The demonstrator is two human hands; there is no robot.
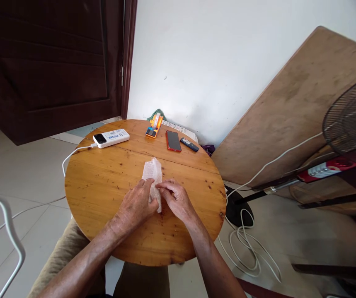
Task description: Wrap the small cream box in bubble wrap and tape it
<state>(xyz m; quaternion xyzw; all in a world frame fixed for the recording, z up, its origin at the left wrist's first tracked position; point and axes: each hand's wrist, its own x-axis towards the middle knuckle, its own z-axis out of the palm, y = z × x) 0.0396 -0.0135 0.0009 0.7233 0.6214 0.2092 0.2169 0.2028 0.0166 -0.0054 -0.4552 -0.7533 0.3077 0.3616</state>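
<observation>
A folded piece of clear bubble wrap (152, 167) lies near the middle of the round wooden table, its long side running away from me. My left hand (138, 200) rests on its left and near part, thumb and forefinger spread apart against the plastic. From the other side, my right hand (178, 199) pinches the wrap's right edge between thumb and fingertips. Both hands cover part of the near half, and whether anything is wrapped inside cannot be seen.
On the table (100, 194) stand a white power bank (112, 138) with a cable, an orange tape dispenser (154, 125), a red-edged phone (173, 141) and a small dark-blue device (189, 144). A fan (352, 120) and loose cables (249, 248) are at the right.
</observation>
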